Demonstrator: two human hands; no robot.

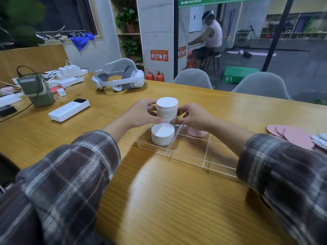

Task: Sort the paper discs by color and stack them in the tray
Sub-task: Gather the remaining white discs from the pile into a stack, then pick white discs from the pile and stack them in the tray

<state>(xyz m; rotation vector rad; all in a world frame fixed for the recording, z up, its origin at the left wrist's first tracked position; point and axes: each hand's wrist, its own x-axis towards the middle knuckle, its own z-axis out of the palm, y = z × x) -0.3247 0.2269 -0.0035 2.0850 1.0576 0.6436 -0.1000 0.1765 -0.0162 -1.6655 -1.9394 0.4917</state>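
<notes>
We see both hands closed around a tall white stack point(167, 110) of paper discs. The left hand point(141, 112) curls round its left side with the thumb near the bottom, and the right hand point(192, 117) pinches its right side with curled fingers. The stack stands upright between them at the far left of the clear tray point(187, 151). Fingers hide its bottom edge, so we cannot tell whether it rests on the tray floor.

Just in front of it, in the tray's left compartment, sits a shorter white stack point(162, 134). A low pink stack point(197, 132) sits across the divider, partly behind the right hand. Well off to the right, loose pink discs point(293, 135) lie fanned on the table point(159, 191), with loose white discs point(320, 140) at the frame's edge. Both forearms wear plaid sleeves point(70, 174).

The table is light wood. On its far left part we find a white headset point(120, 76), a white power bank point(69, 110), a grey-green device point(36, 89) with cables and white power strips point(69, 76). Two grey chairs point(192, 78) stand at the far side. Beyond them are two red fire extinguishers point(155, 76), potted plants point(128, 18) on shelves, a green box point(238, 74) marked 01 and a seated person point(210, 38).
</notes>
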